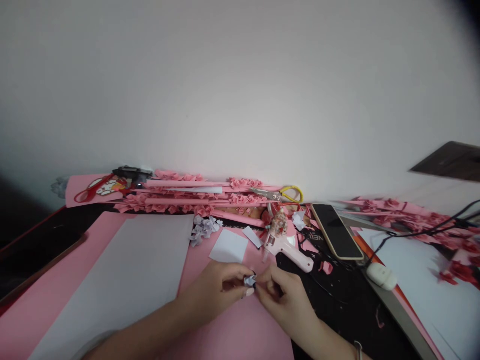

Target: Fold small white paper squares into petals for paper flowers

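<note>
Between the fingertips of both hands is a small folded white paper flower (249,281). My left hand (219,285) pinches it from the left, thumb and fingers closed around its side. From the right, my right hand (279,290) closes its fingertips at the flower's edge; the exact contact is partly hidden. Both hands are above a pink paper sheet (240,330). Just beyond them lie a square of white paper (228,246), a narrow white strip (253,237) and a cluster of folded white flowers (204,229). A pale pink glue gun (288,250) rests beyond my right hand.
Large white paper (138,265) lies at left. Pink paper flowers on stems (168,202) line the wall, with yellow-handled scissors (279,194) on top. At right are a phone (339,232), a white earbud case (381,276), black cables (420,232) and more sheets (423,280).
</note>
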A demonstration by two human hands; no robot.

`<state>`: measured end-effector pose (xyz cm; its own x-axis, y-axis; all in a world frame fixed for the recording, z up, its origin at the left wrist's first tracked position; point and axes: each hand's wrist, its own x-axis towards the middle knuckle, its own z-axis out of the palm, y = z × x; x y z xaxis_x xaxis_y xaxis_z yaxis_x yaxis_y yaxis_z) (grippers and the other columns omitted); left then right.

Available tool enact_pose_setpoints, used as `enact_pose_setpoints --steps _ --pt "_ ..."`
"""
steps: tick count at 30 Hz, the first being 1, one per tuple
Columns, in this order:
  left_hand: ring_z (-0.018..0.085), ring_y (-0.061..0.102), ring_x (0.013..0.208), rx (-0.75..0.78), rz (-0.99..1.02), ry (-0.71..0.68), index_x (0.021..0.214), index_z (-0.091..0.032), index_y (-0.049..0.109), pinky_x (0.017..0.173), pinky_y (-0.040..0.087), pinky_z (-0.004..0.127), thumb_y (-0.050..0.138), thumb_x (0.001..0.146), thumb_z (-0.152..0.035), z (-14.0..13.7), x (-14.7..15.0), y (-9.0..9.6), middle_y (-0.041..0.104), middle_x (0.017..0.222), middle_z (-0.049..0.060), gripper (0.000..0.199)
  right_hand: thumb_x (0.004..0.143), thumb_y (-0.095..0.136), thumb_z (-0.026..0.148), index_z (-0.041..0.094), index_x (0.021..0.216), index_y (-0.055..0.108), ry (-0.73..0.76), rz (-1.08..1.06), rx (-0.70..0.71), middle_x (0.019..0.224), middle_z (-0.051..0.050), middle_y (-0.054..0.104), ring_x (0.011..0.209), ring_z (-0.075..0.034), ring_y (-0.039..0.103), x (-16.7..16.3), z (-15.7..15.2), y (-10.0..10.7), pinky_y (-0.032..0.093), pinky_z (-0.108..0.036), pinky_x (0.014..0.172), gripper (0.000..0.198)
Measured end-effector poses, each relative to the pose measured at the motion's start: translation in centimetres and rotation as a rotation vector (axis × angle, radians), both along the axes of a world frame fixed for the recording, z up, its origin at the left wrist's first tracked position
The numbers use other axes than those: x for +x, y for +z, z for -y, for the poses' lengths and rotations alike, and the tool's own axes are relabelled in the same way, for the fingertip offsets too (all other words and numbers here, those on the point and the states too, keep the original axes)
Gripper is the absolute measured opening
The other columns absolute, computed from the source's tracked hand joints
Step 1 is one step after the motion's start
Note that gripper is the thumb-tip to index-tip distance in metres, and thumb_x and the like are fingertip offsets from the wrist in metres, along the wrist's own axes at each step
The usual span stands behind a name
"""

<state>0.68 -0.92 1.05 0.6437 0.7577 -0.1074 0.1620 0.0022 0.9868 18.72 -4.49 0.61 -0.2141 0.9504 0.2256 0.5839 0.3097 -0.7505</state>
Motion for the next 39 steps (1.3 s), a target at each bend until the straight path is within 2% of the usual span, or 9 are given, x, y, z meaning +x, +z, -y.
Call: enact_pose_setpoints --steps 4,7,12,16,23,28,32,39 --pt "0.015 0.056 0.069 0.046 -0.057 0.023 0.086 -0.019 0.071 0.061 0.038 0.022 0.057 0.077 -0.017 0.1 0.0 0.0 0.066 0.074 0.000 0.016 0.076 0.051 0.012 0.016 0.066 0.056 0.010 0.012 0.015 0.052 0.008 0.028 0.045 -0.008 0.030 -0.1 0.2 -0.1 0.027 -0.019 0.044 0.012" --pt "0.015 0.056 0.069 0.036 -0.055 0.043 0.085 -0.018 0.071 0.062 0.039 0.022 0.057 0.077 -0.017 0.1 -0.1 -0.1 0.066 0.073 0.000 0.016 0.077 0.052 0.011 0.015 0.069 0.059 0.017 0.017 0.013 0.053 0.008 0.028 0.045 -0.008 0.031 -0.1 0.2 -0.1 0.027 -0.019 0.045 0.011" --pt "0.019 0.061 0.080 -0.114 0.105 0.074 0.089 -0.016 0.069 0.073 0.045 0.027 0.062 0.076 -0.020 -0.2 0.1 -0.6 0.069 0.083 0.004 0.016 0.078 0.053 0.013 0.015 0.083 0.063 0.003 -0.003 -0.004 0.054 0.009 0.027 0.045 -0.009 0.032 0.0 0.1 0.1 0.028 -0.020 0.045 0.011" --pt "0.017 0.061 0.075 -0.222 0.200 0.123 0.091 -0.016 0.067 0.071 0.047 0.028 0.065 0.075 -0.023 -0.6 0.1 -1.0 0.068 0.082 0.004 0.018 0.077 0.053 0.013 0.016 0.088 0.060 -0.006 -0.025 0.005 0.055 0.009 0.029 0.045 -0.009 0.033 0.1 0.1 0.3 0.029 -0.020 0.045 0.013" --pt "0.016 0.062 0.073 -0.278 0.233 0.142 0.089 -0.016 0.066 0.069 0.047 0.027 0.068 0.074 -0.029 -0.9 -0.1 -1.2 0.069 0.080 0.003 0.020 0.077 0.053 0.013 0.017 0.091 0.059 -0.004 -0.038 0.002 0.054 0.009 0.031 0.045 -0.009 0.035 0.1 0.2 0.4 0.030 -0.020 0.045 0.016" --pt "0.018 0.063 0.074 -0.339 0.223 0.147 0.086 -0.016 0.065 0.071 0.046 0.030 0.071 0.071 -0.036 -1.0 -0.1 -1.0 0.070 0.080 0.004 0.026 0.077 0.054 0.014 0.018 0.094 0.059 -0.002 -0.044 -0.024 0.054 0.009 0.031 0.045 -0.009 0.034 0.2 0.3 0.3 0.029 -0.020 0.045 0.018" --pt "0.018 0.062 0.081 -0.455 0.284 0.169 0.087 -0.017 0.064 0.073 0.044 0.030 0.072 0.070 -0.040 -1.2 -0.2 -0.6 0.069 0.085 0.005 0.030 0.076 0.052 0.012 0.018 0.095 0.057 0.004 -0.059 -0.028 0.055 0.009 0.031 0.046 -0.010 0.034 0.3 0.3 0.4 0.028 -0.021 0.046 0.021" --pt "0.012 0.051 0.080 -0.512 0.468 0.264 0.085 -0.016 0.065 0.075 0.039 0.024 0.069 0.076 -0.033 -1.2 -0.5 0.4 0.058 0.082 0.001 0.020 0.078 0.048 0.013 0.018 0.100 0.051 -0.016 -0.125 -0.011 0.057 0.009 0.031 0.047 -0.010 0.034 0.5 0.3 0.4 0.028 -0.021 0.047 0.023"
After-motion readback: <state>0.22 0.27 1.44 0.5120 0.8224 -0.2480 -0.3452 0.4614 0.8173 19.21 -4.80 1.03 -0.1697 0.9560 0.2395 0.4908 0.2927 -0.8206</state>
